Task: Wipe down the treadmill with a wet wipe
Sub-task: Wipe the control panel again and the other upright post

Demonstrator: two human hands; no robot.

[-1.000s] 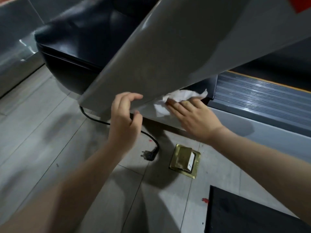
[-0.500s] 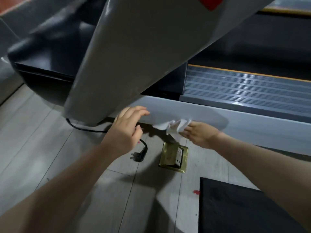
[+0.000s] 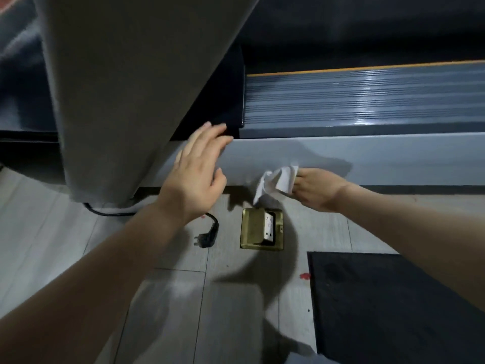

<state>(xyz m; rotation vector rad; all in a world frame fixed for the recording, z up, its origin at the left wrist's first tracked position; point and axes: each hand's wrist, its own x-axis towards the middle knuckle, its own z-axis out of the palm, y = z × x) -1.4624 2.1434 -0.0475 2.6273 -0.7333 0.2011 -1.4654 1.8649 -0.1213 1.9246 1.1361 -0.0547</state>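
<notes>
The crumpled white wet wipe (image 3: 277,181) has come off the slanted grey upright post (image 3: 126,88), where I had it a second ago, and now sits low on the pale grey side panel of the treadmill (image 3: 393,153), close to that panel's bottom edge and just right of where the post meets it. I take that to mean the post is finished and the long side rail is next. The wipe is bunched, its loose tail hanging down and to the left toward the floor; the panel it has to cover runs lengthwise left to right, so my strokes should follow that line to the right.

My right hand (image 3: 319,191) pinches the wipe, fingers curled around its right end. My left hand (image 3: 198,170) is spread, fingers straight, fingertips at the panel's top edge beside the post. Below lie a black power plug (image 3: 206,239), unplugged, a brass floor socket box (image 3: 261,229) and a black rubber mat (image 3: 393,306).
</notes>
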